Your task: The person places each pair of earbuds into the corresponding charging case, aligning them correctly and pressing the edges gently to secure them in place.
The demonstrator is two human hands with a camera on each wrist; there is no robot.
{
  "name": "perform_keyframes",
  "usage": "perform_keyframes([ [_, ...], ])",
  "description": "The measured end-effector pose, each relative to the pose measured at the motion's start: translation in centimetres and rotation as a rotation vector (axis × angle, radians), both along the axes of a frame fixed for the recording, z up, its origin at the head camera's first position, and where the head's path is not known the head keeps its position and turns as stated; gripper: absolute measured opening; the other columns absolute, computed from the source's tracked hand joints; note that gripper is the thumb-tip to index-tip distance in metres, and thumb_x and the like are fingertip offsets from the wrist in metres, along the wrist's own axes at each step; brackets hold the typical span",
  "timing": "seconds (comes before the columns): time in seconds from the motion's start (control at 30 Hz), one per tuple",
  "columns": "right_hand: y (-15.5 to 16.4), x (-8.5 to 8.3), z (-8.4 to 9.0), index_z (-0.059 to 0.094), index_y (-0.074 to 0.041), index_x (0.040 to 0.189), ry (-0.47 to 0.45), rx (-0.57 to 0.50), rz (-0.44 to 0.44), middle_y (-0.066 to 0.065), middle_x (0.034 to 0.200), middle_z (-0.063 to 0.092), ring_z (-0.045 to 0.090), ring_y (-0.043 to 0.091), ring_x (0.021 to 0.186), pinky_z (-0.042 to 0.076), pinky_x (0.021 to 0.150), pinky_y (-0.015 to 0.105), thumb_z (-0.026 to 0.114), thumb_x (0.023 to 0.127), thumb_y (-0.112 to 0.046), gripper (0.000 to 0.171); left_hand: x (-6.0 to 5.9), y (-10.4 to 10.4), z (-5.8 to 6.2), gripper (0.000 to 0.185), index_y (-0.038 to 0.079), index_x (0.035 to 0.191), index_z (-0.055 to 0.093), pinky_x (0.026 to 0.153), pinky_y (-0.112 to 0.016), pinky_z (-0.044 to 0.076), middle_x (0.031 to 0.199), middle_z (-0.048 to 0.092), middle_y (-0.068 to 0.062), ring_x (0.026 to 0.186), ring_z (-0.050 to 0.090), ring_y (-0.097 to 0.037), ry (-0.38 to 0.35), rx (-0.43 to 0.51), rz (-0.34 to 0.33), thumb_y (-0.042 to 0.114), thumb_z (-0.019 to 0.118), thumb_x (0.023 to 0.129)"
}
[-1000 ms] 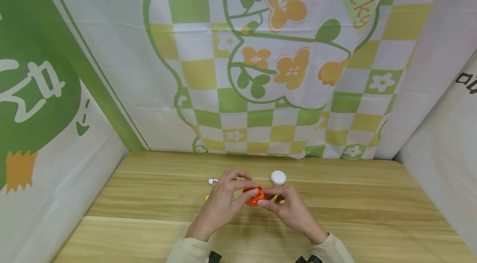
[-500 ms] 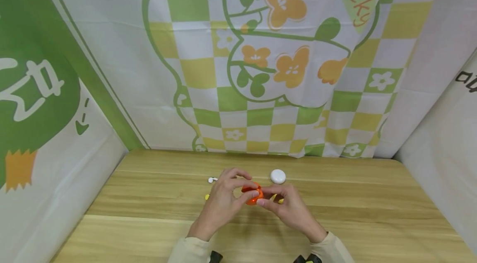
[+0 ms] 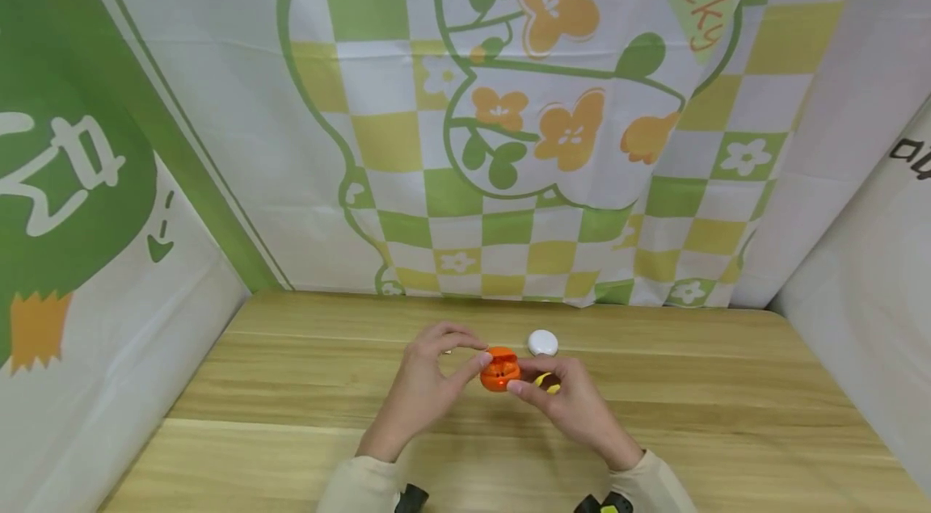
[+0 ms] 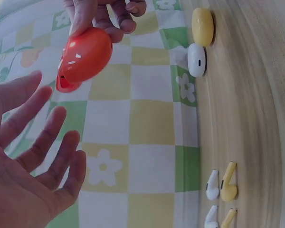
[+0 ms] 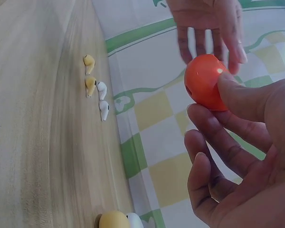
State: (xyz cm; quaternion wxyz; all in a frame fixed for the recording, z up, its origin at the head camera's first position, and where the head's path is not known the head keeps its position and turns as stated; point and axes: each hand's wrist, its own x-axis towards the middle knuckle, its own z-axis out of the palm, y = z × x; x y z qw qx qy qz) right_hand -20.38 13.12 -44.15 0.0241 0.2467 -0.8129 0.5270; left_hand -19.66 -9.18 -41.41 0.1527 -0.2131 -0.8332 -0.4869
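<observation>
**Orange case pinched in right hand, left hand just off it**

Right hand (image 3: pixel 575 408) holds the orange earbud case (image 3: pixel 499 369) by thumb and fingertips, lifted above the wooden table (image 3: pixel 727 416). Left hand (image 3: pixel 425 392) sits just to the case's left, fingers spread and relaxed, holding nothing; contact can't be confirmed (the left wrist view shows a gap). Case's long axis runs roughly up-down, its lid seam facing the left hand. The right hand is the nearer.

Hard to read: lid looks slightly ajar, not certain. White case (image 3: pixel 542 342) and yellow case (image 4: pixel 202 26) lie beyond, yellow one mostly hidden from the head. Loose earbuds (image 5: pixel 96 88) lie on the table.
</observation>
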Motion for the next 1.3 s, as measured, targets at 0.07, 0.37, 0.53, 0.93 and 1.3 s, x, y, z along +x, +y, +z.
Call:
perform_keyframes([
  [0.07, 0.06, -0.04, -0.05, 0.078, -0.005, 0.11, 0.0, -0.005, -0.011, 0.003, 0.102, 0.076, 0.063, 0.01, 0.084, 0.053, 0.072, 0.027, 0.077, 0.091, -0.015, 0.021, -0.2, -0.22, -0.17, 0.014, 0.016, 0.105, 0.078, 0.094, -0.05, 0.05, 0.11, 0.069, 0.002, 0.109, 0.062, -0.019, -0.034, 0.023, 0.015, 0.023, 0.077, 0.093],
  [0.37, 0.02, -0.01, 0.11, 0.078, -0.005, 0.109, -0.001, -0.01, -0.012, 0.002, 0.101, 0.077, 0.063, 0.009, 0.083, 0.054, 0.071, 0.027, 0.078, 0.091, -0.015, 0.021, -0.86, -0.68, -0.71, 0.034, 0.011, 0.106, 0.077, 0.096, -0.052, 0.051, 0.112, 0.072, -0.003, 0.11, 0.065, -0.024, -0.259, 0.085, -0.011, 0.041, 0.061, 0.102],
  [0.53, -0.05, 0.19, 0.41, 0.078, -0.006, 0.109, -0.015, -0.008, 0.011, 0.002, 0.101, 0.076, 0.063, 0.01, 0.082, 0.054, 0.07, 0.027, 0.077, 0.091, -0.016, 0.02, -0.94, -0.76, -0.77, 0.04, 0.008, 0.108, 0.077, 0.099, -0.055, 0.048, 0.117, 0.072, -0.009, 0.114, 0.065, -0.029, -0.375, 0.132, -0.08, 0.042, 0.057, 0.104],
  [0.93, -0.12, 0.3, 0.34, 0.079, -0.01, 0.107, -0.035, 0.026, 0.057, -0.002, 0.099, 0.075, 0.064, 0.012, 0.082, 0.055, 0.071, 0.029, 0.076, 0.093, -0.017, 0.016, -0.88, -0.79, -0.75, 0.032, 0.006, 0.103, 0.078, 0.101, -0.055, 0.046, 0.117, 0.073, -0.007, 0.115, 0.063, -0.025, -0.461, 0.187, -0.17, 0.034, 0.062, 0.103],
  [1.3, -0.12, 0.45, 0.57, 0.078, -0.006, 0.109, -0.027, 0.007, 0.067, 0.002, 0.102, 0.076, 0.062, 0.012, 0.083, 0.052, 0.071, 0.027, 0.074, 0.094, -0.019, 0.02, -0.64, -0.38, -0.6, 0.018, 0.01, 0.1, 0.078, 0.097, -0.05, 0.05, 0.111, 0.071, -0.003, 0.111, 0.062, -0.023, -0.307, 0.138, -0.168, 0.025, 0.068, 0.1],
])
